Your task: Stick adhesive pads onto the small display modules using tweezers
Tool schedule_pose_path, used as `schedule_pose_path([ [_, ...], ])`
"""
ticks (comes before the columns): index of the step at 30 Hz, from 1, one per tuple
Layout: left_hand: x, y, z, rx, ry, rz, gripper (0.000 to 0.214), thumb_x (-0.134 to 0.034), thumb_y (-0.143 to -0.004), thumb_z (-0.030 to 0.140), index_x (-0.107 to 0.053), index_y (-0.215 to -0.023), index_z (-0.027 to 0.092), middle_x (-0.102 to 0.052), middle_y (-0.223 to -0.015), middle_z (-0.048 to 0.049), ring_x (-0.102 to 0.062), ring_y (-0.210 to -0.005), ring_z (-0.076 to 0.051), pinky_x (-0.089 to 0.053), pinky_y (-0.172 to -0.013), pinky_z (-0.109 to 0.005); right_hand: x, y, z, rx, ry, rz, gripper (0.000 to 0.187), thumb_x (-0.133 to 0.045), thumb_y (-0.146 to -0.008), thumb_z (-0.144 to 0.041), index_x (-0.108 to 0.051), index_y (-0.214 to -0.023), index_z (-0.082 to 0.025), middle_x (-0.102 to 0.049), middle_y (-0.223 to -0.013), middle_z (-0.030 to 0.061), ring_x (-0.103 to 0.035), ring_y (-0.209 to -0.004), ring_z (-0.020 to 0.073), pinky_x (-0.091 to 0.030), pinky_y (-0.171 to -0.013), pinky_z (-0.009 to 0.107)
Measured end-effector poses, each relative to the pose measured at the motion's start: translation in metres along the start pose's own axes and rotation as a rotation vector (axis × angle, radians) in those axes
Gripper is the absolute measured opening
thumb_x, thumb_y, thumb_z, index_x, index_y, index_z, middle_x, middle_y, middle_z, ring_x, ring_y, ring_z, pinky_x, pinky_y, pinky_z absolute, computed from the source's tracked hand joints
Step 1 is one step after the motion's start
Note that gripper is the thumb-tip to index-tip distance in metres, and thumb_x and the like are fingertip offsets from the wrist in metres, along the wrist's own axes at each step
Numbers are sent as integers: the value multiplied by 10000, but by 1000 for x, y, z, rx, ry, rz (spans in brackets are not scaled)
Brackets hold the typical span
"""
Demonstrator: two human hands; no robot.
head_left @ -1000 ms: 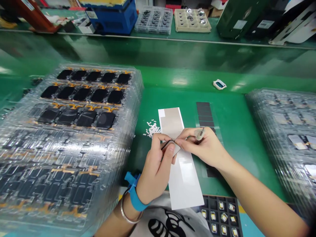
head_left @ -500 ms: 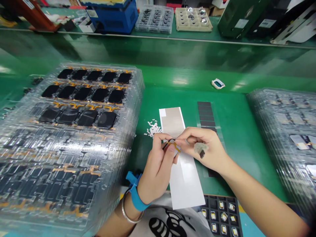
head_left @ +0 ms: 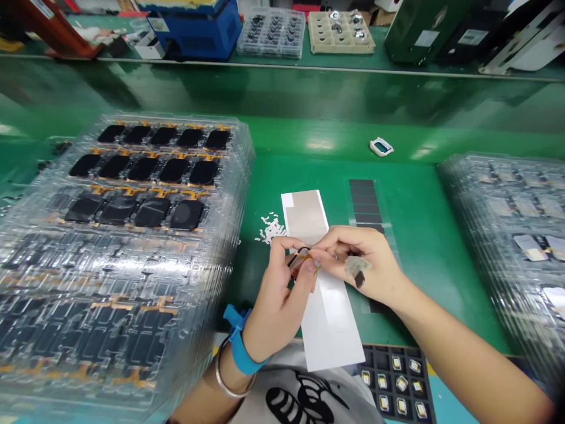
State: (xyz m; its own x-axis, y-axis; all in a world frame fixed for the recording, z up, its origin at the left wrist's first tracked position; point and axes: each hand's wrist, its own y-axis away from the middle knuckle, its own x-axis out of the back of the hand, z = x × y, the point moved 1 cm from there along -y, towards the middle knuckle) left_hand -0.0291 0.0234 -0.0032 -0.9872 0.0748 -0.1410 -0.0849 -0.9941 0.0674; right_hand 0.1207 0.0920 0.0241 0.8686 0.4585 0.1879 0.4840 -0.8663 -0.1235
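"What are the hands doing?"

"They're together, both pinching a small dark part with an orange flex tail (head_left: 304, 257). The left hand (head_left: 278, 306) closes on it from the near side, the right hand (head_left: 357, 265) from the right. A grey scrap with a dark square (head_left: 359, 272) sits against the right hand."

"Anything on the left wrist?"

"A blue wrist strap (head_left: 236, 341) and a metal bangle (head_left: 226, 377)."

"What's beneath them?"

"A long white liner strip (head_left: 329, 324), with a tan sheet (head_left: 306, 215) at its far end. Nearer the body, a black tray of small gold-edged parts (head_left: 392, 377) sits beside it."

"And further out?"

"White scraps (head_left: 272, 228) lie just left of the strip, beside a tall stack of clear trays holding black panels (head_left: 132, 206). To the right are a dark pad strip (head_left: 365, 203) and another clear tray stack (head_left: 498, 235)."

"Any readable writing?"

"The labels on the far green cases (head_left: 426, 29) are too small to read."
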Motion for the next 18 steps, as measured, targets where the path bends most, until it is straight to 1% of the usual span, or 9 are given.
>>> schedule_pose_path([
  [3, 0, -1, 0, -15, -47, 18, 82, -490, -1055, 268, -425, -1105, 275, -477, -823, 43, -432, -624, -97, -342, -494, -176, -1, 0, 2, 14, 5, 17, 152, -734, -862, -250, -706, -747, -155, -530, -535, -65, -387, -449, 36, -305, -439, 187],
  [5, 0, -1, 0, -33, -65, 26, 88, -497, -1051, 261, -420, -1093, 267, -496, -848, 37, -436, -627, -93, -347, -512, -183, -1, -1, 3, 17, 13, 14, 118, -723, -854, -216, -713, -751, -160, -557, -559, -57, -410, -467, 44, -316, -454, 194],
  [8, 0, -2, 0, -26, -70, 12, 95, -495, -1056, 277, -406, -1088, 263, -498, -782, 52, -447, -604, -101, -328, -502, -198, 3, -4, 6, -6, 12, 44, 108, -718, -858, -245, -718, -774, -178, -638, -675, -23, -514, -570, 78, -401, -544, 217],
  [9, 0, -2, 1, -29, -85, 3, 82, -482, -1063, 282, -405, -1080, 260, -505, -759, 55, -471, -610, -107, -353, -525, -207, 5, -5, 7, -12, 0, 78, 144, -705, -879, -286, -715, -774, -187, -647, -718, -14, -543, -622, 93, -428, -589, 229],
  [11, 1, -2, 2, -52, -161, 2, 46, -443, -1080, 281, -413, -1059, 253, -566, -774, 42, -564, -690, -126, -430, -641, -240, 12, -6, 9, -7, -36, 185, 273, -636, -943, -394, -691, -752, -205, -629, -783, 1, -571, -728, 121, -464, -686, 254],
  [13, 4, -1, 4, -81, -295, 40, 41, -418, -1087, 269, -435, -1056, 246, -658, -904, -4, -645, -853, -156, -460, -787, -290, 18, -4, 10, 10, -31, 295, 400, -549, -989, -500, -667, -737, -211, -601, -813, 14, -566, -792, 137, -472, -743, 268],
  [14, 6, -1, 5, -90, -365, 66, 41, -416, -1085, 265, -447, -1068, 244, -684, -992, -30, -660, -932, -173, -459, -832, -309, 19, -2, 11, 2, -11, 325, 436, -519, -997, -537, -658, -744, -210, -597, -818, 18, -563, -784, 137, -475, -737, 269],
  [16, 10, -1, 6, -97, -468, 99, 53, -416, -1080, 262, -461, -1100, 242, -692, -1117, -67, -662, -1028, -204, -456, -863, -331, 17, 4, 15, -43, 19, 340, 458, -495, -1000, -569, -649, -774, -201, -608, -795, 20, -572, -703, 124, -482, -665, 262],
  [18, 12, -3, 6, -93, -520, 90, 70, -404, -1077, 257, -463, -1109, 236, -686, -1152, -85, -660, -1049, -226, -460, -864, -344, 11, 11, 22, -109, 6, 338, 405, -542, -989, -541, -636, -811, -189, -618, -744, 6, -596, -603, 103, -494, -592, 244],
])
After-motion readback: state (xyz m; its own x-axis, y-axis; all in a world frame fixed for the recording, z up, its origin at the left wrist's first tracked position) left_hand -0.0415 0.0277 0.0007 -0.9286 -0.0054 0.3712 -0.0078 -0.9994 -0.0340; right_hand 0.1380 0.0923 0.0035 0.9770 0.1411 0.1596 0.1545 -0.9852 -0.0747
